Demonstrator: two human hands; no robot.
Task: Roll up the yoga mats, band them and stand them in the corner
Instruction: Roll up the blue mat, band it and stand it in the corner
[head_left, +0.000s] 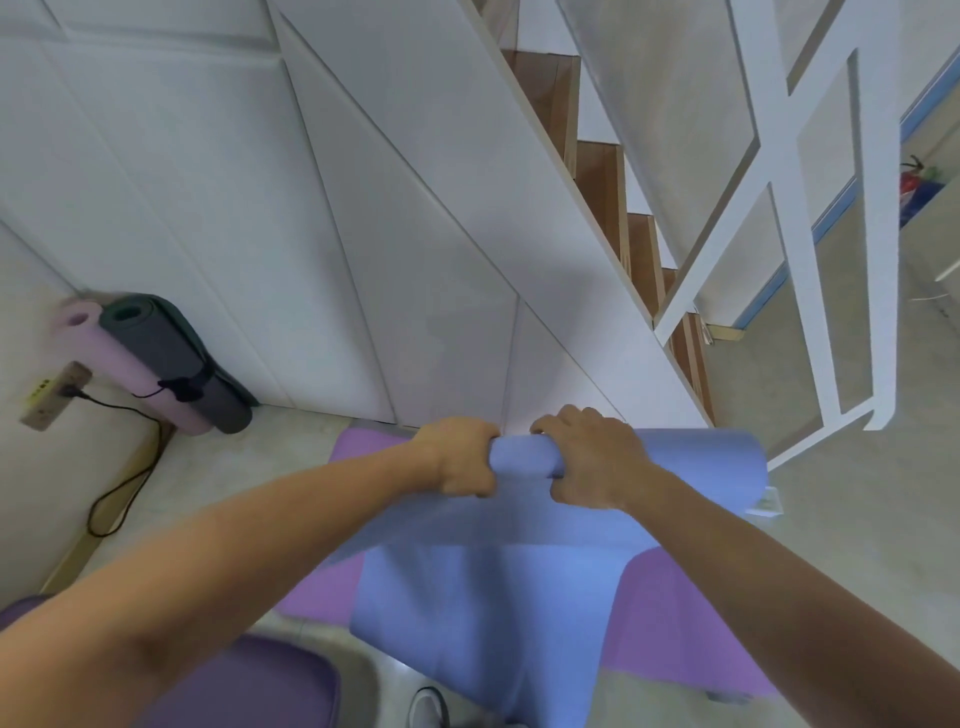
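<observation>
Fingers (470, 441) of both hands curled tight round blue mat (483, 597), half-rolled, held up above purple mat (670, 618). Soft, light, floppy, probably grippy; hold roll near ends. Banded rolls (171, 364) at 10 o'clock.

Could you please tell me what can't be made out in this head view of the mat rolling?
- Blue mat: its near end is cut off by the bottom edge.
- Purple mat: largely covered by the blue mat.
- Left hand and right hand: fingertips curl out of sight round the roll.
- Pink mat: top blurred; its own band, if any, unclear.
- Grey mat: base partly hidden.
</observation>
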